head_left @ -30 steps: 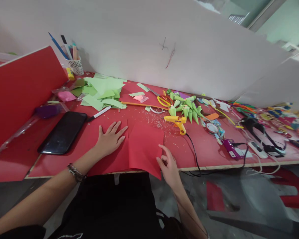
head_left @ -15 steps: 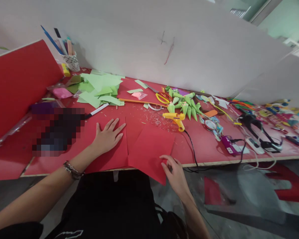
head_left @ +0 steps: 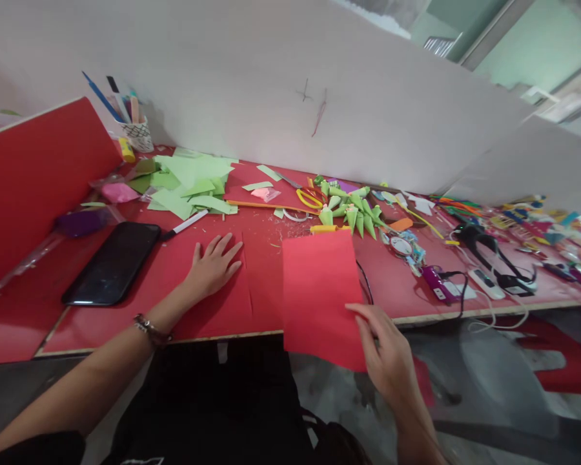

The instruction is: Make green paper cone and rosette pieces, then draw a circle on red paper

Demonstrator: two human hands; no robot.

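Observation:
My right hand (head_left: 387, 342) pinches the right edge of a sheet of red paper (head_left: 319, 290), raised over the table's front edge. It covers most of a yellow hot glue gun (head_left: 323, 229), whose top alone shows. My left hand (head_left: 214, 263) lies flat with fingers spread on another red sheet (head_left: 227, 310) on the red table. Left of that hand are a black smartphone (head_left: 113, 265) and a white marker with a black end (head_left: 186, 225).
Green paper scraps (head_left: 193, 181) and a cup of pens (head_left: 138, 132) stand at the back left. Green paper cones (head_left: 351, 210) lie beside yellow-handled scissors (head_left: 308, 197). A purple power adapter (head_left: 438, 284) with cables is on the right. A red board (head_left: 43, 187) leans at left.
My right hand has moved right, carrying the red sheet away from the one under my left hand. The sheet now hides most of the glue gun. My left hand stays flat.

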